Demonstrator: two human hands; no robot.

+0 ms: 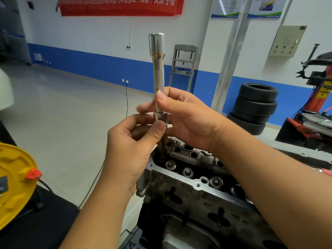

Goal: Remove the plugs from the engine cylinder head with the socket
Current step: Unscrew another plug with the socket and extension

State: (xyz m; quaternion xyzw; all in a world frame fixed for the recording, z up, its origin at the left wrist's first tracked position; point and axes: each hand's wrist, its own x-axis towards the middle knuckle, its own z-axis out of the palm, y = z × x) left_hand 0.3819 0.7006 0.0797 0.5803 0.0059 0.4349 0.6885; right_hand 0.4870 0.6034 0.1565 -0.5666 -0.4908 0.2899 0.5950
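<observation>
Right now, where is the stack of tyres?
The stack of tyres stands on the floor at the right, against the blue wall, beside the red machine.

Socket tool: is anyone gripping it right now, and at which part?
Yes. The right hand pinches the extension bar at its lower knurled section; the left hand grips the socket just below the joint.

wall (100, 33): white over blue | floor (62, 108): pale | tyres (255, 108): stacked
</observation>
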